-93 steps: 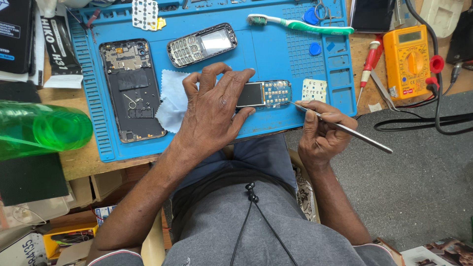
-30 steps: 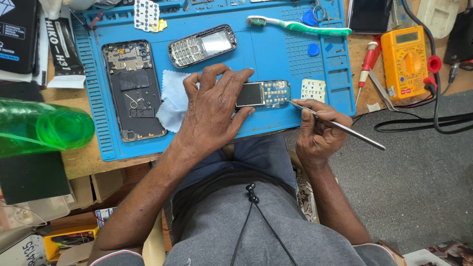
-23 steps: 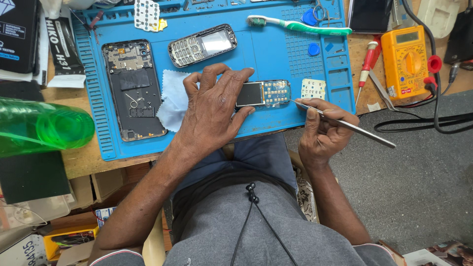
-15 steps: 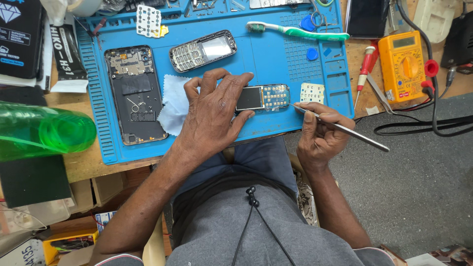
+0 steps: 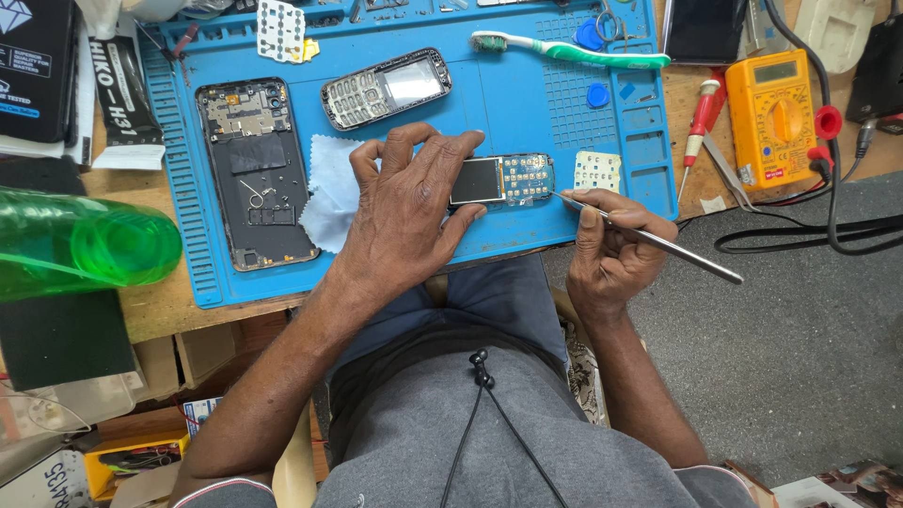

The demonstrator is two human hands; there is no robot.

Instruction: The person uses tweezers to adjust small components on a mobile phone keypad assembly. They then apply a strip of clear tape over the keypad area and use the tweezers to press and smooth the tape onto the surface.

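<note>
A small phone circuit board with a dark screen (image 5: 501, 180) lies on the blue work mat (image 5: 536, 113). My left hand (image 5: 406, 201) rests flat beside it, fingertips pressing on its left end. My right hand (image 5: 611, 249) grips thin metal tweezers (image 5: 649, 237), whose tip sits at the board's right edge. A white keypad membrane (image 5: 597, 170) lies just right of the board. A pale blue cloth (image 5: 329, 188) is partly under my left hand.
On the mat lie an opened smartphone frame (image 5: 254, 169), a grey keypad phone cover (image 5: 386, 89), a green-white toothbrush (image 5: 574, 52). A yellow multimeter (image 5: 773, 118) and red screwdriver (image 5: 701, 111) sit right; a green bottle (image 5: 85, 245) left.
The tweezers' tip has crept left from the keypad membrane to the board's right edge. My left hand has stayed on the board. The view has shifted slightly.
</note>
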